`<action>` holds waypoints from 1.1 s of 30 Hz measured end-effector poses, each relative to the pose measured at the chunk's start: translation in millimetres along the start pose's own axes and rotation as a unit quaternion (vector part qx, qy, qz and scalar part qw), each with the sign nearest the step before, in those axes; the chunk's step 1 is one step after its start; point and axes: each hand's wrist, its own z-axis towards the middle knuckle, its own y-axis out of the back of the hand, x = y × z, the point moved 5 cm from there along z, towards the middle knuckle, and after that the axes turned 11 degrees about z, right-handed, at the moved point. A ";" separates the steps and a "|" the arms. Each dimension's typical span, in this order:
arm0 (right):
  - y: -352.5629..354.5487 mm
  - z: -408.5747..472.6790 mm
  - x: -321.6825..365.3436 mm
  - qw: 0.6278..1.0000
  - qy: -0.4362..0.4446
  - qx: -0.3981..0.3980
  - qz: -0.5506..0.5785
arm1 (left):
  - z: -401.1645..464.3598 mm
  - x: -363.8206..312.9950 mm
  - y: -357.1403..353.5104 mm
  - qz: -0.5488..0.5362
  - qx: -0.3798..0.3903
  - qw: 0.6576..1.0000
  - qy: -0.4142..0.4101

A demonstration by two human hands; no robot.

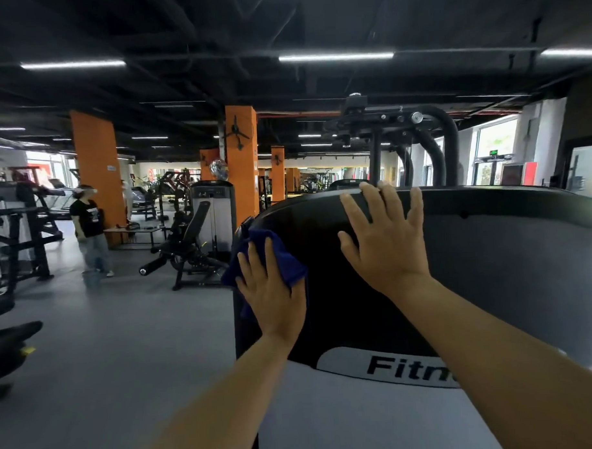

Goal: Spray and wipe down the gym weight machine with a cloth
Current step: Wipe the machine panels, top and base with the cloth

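While the upper left corner of the weight machine shroud (490,258) is being wiped, the blue cloth (282,255) is pressed flat against the dark panel by the left hand (273,292), fingers straight and close together on top of the fabric, nothing clamped. Cloth is bunched at the panel's left edge, part of it hanging over the side. Right hand (386,241) is laid flat on the dark panel just below the top rim, fingers spread apart, fingertips reaching the rim, apparently used as a brace; nothing is held in it. Shroud fills the centre and right of the view, with a pale label lower down reading "Fitn", rest cut off. No spray bottle is seen anywhere, so whether spraying is done cannot be told; no wet streaks can be made out on the dark surface either. Judged status: wipe stage under way at the top corner, grey right-hand section, lower label area and frame above likely left to do. Black tube frame and pulley hardware (402,123) is mounted behind the top rim. Further out, an adjustable bench (191,238), orange pillars (96,171) and a standing person (90,231) are seen across the grey floor to the left
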 end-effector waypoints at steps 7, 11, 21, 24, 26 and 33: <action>9.1 -37.2 -51.2 0.994 0.110 0.017 0.012 | 43.1 -37.0 23.5 0.054 0.029 0.998 0.011; 14.3 -61.4 -104.2 0.994 0.105 0.013 0.006 | 29.5 -94.9 24.4 0.090 -0.017 0.996 -0.025; 20.3 -111.6 -267.4 0.996 0.026 0.055 0.058 | -49.0 -299.3 -25.6 0.206 -0.028 0.965 -0.161; 17.6 -133.5 -318.4 0.990 -0.061 0.070 0.109 | -69.6 -349.6 -51.7 0.257 -0.014 0.945 -0.200; 12.9 -151.2 -352.4 0.982 -0.109 0.077 0.131 | -81.5 -375.1 -68.3 0.281 -0.004 0.937 -0.209; -7.5 -196.8 -417.5 0.959 -0.168 0.135 0.187 | -114.6 -439.5 -117.5 0.345 0.021 0.900 -0.266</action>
